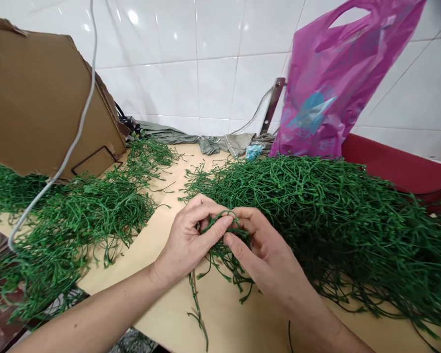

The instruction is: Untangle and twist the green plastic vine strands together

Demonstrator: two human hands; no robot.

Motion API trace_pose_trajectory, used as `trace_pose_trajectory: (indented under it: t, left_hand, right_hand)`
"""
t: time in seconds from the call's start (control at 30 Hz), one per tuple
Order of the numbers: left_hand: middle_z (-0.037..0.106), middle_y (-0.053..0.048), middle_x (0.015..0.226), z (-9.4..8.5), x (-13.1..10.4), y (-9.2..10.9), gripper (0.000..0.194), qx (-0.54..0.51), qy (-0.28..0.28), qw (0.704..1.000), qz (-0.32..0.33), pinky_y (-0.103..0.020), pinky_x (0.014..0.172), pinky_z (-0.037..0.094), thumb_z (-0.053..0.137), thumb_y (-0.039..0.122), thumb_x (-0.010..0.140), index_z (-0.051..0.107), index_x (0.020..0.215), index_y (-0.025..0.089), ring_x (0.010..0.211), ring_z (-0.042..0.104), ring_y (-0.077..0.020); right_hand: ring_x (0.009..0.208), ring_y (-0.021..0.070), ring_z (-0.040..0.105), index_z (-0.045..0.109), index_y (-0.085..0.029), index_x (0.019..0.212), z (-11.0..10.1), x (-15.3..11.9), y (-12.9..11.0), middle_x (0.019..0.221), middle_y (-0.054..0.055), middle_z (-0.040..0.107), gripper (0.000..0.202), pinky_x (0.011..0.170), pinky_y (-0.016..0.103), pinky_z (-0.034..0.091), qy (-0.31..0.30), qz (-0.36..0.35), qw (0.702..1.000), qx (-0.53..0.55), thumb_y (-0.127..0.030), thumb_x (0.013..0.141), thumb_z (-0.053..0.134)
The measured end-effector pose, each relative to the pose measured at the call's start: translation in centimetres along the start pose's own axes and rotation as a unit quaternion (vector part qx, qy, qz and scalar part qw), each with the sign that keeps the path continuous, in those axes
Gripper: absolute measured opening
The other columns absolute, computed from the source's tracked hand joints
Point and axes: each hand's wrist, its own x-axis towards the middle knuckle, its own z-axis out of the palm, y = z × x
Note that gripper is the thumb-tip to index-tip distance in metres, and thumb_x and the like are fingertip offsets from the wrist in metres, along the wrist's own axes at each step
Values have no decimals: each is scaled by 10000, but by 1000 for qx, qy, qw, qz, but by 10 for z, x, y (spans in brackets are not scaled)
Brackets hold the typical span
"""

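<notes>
"One thing at a time, left to right — what's at the far left?"

"Brown cardboard (44, 98), propped upright, and in front of it hangs a white cable (83, 115). Below and beside the cardboard, a loose spread of stems (106, 211) lies across the tan tabletop (143, 250); the cable's lower loop comes down among them."

"And behind?"

"Crumpled grey-green cloth (172, 135), running along the foot of the white tiled wall (220, 88)."

"Now your left hand?"

"My left hand (185, 235) is near the middle, above the tabletop, thumb and fingers pinching a small green bunch (226, 256). One long stem (195, 299) trails just below it."

"Is the right one idle?"

"No — my right hand (268, 255) has its fingers curled round the other side of the same bunch, its thumb tip just beside my left thumb. So the bunch sits between both hands, with its loose ends drooping underneath."

"What's further right?"

"A metal bracket (272, 105) tilts against the wall. Then comes the big heap of green stems (316, 196), piled past my right forearm. Behind it a pink plastic bag (323, 83) stands upright, and rightmost is something flat and red (393, 164), partly hidden by the heap"
</notes>
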Motion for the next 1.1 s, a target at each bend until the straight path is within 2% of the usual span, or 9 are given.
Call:
trace_pose_trajectory:
  t: [0.07, 0.2, 0.37, 0.47, 0.57, 0.67, 0.73, 0.93, 1.1]
  left_hand:
    - [575, -30, 829, 0, 1, -2, 82, -12, 1, 1000, 8, -237, 609, 422, 690, 244, 880, 744, 866, 183, 718, 510, -126]
    - [571, -41, 919, 0, 2, -4, 65, -74, -23, 997, -5, -225, 633, 494, 694, 237, 877, 732, 889, 186, 786, 562, -132]
    - [576, 11, 748, 4, 0, -6, 159, -269, -96, 945, -163, -222, 487, 527, 648, 352, 930, 636, 961, 197, 581, 580, -113]
    - [637, 11, 724, 6, -1, -10, 173, -348, -102, 909, -206, -228, 516, 550, 671, 347, 920, 610, 911, 185, 557, 624, -114]
    - [677, 12, 698, 7, 2, -17, 220, -393, -52, 878, -269, -200, 504, 533, 723, 327, 879, 567, 830, 180, 542, 647, -111]
    - [691, 28, 672, 5, 7, -22, 235, -406, 25, 848, -339, -158, 497, 512, 751, 278, 857, 548, 801, 175, 522, 658, -88]
    - [704, 22, 684, 4, 10, -23, 213, -421, 41, 834, -355, -154, 538, 530, 744, 236, 861, 552, 800, 169, 574, 695, -93]
    - [763, -23, 818, 2, 14, -16, 141, -490, 54, 806, -328, -236, 695, 605, 632, 183, 938, 562, 816, 169, 765, 763, -146]
    - [782, -61, 911, -3, 18, -17, 112, -507, 87, 794, -324, -266, 819, 600, 582, 133, 957, 611, 850, 147, 865, 770, -156]
  right_hand:
    - [925, 160, 605, 548, -233, 1022, 1, 1, -1, 983, 27, 653, 134, 811, 277, 496, -22, 8, 1000, 8, -342, 944, 546]
    - [699, 139, 484, 508, -218, 773, 2, 1, -5, 742, -10, 514, 339, 622, 256, 414, -48, 60, 997, -8, -457, 999, 428]
    - [629, 131, 434, 497, -221, 797, 5, 2, -1, 697, -24, 473, 315, 570, 249, 380, -37, 48, 997, -43, -409, 1021, 381]
    - [596, 130, 410, 472, -229, 774, 4, 2, 6, 667, -33, 442, 322, 550, 247, 372, -32, 11, 995, -96, -375, 1038, 359]
    - [663, 145, 473, 436, -228, 727, 5, 0, 13, 706, -10, 507, 311, 644, 265, 434, -51, -64, 981, -177, -248, 1029, 366]
    - [834, 197, 537, 461, -211, 728, 14, -3, 22, 794, 40, 587, 300, 845, 367, 471, -115, -194, 933, -279, -123, 995, 357]
    - [886, 231, 548, 512, -195, 786, 20, -5, 26, 852, 73, 619, 271, 853, 416, 479, -122, -231, 909, -325, -115, 992, 355]
    - [817, 209, 589, 561, -195, 891, 12, -3, 22, 841, 59, 634, 221, 753, 364, 516, -10, -207, 928, -309, -122, 1007, 387]
    - [1247, 240, 529, 527, -167, 1288, 1, -1, 12, 1300, 167, 562, 326, 1057, 434, 453, 178, -213, 903, -328, -111, 989, 409]
